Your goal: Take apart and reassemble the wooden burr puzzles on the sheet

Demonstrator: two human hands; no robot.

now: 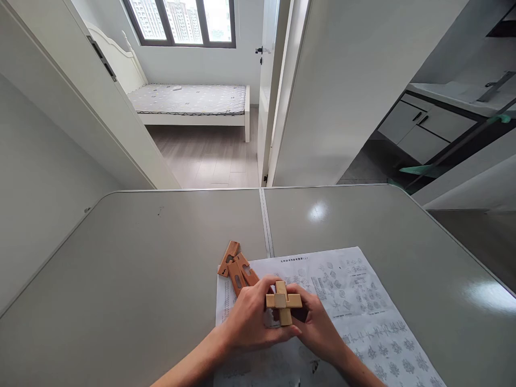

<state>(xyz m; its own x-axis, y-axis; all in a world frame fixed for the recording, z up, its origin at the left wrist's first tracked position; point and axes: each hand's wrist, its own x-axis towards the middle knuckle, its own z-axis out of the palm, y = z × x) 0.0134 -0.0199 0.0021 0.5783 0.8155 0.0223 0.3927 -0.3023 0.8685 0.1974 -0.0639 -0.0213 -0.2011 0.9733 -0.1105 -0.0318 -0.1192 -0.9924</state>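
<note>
Between my two hands is a wooden burr puzzle (281, 302) of pale interlocking pieces, its cross shape facing me. My left hand (250, 312) grips it from the left, thumb underneath and fingers at the top. From the right, my right hand (316, 322) holds it too, with its fingers partly hidden behind the wood. Several loose reddish-brown notched wooden pieces (237, 275) lie in a small heap just beyond my left hand. Beneath my hands is a printed instruction sheet (346, 295) with small line diagrams and text.
The grey table (141, 269) has a seam (265, 215) running away from me. Past its far edge, a doorway shows a bed (193, 102) under a window (181, 21). White cabinets (427, 123) stand in the room at the right.
</note>
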